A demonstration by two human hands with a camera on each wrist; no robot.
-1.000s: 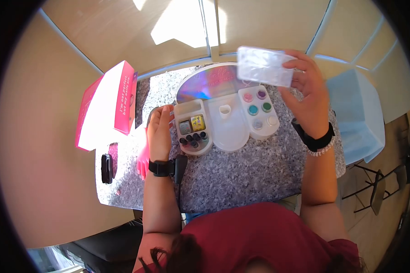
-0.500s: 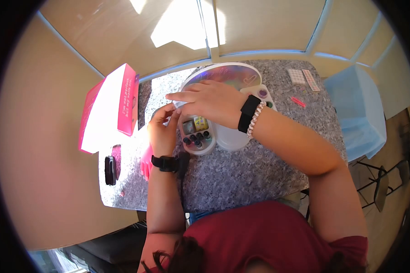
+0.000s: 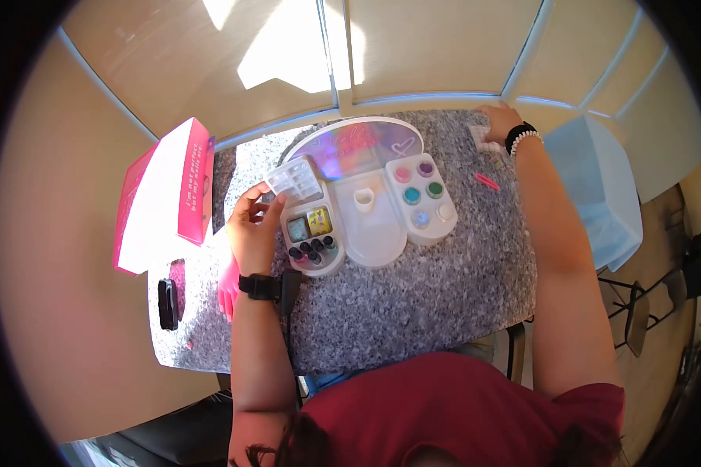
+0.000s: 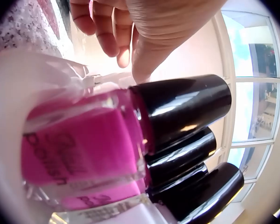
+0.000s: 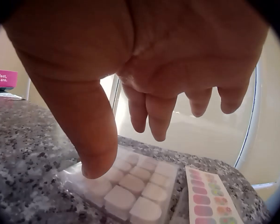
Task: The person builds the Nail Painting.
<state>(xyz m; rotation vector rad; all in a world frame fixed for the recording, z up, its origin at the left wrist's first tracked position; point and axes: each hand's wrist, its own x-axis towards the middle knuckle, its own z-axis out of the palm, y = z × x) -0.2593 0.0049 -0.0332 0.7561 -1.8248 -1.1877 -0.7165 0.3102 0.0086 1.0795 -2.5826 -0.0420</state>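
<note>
My left hand [image 3: 251, 233] pinches the near left corner of a clear plastic tray with small moulded cells [image 3: 296, 179], between thumb and fingers. This tray overlaps the upper left section of a white nail kit case [image 3: 375, 241]. Below that hand, nail polish bottles [image 4: 84, 144] with black caps stand in the case, magenta ones nearest the left wrist camera. Far to the right, my right hand [image 3: 502, 122] reaches over a clear pack of pale false nails [image 5: 133, 205]. Its thumb points down at the pack's edge while the other fingers hang loosely above.
A nail sticker sheet [image 5: 207, 198] lies beside the pack, and pink sticks [image 3: 487, 181] lie nearer. Coloured pots [image 3: 411, 195] fill the case's right side. Leftward are a pink box [image 3: 193, 183], a pink hand-shaped piece [image 3: 227, 289] and a black object [image 3: 167, 303].
The right hand carried the clear tray leftward to the left hand, let it go, then swung out to the far right over the false nails. The left hand now holds the tray.
</note>
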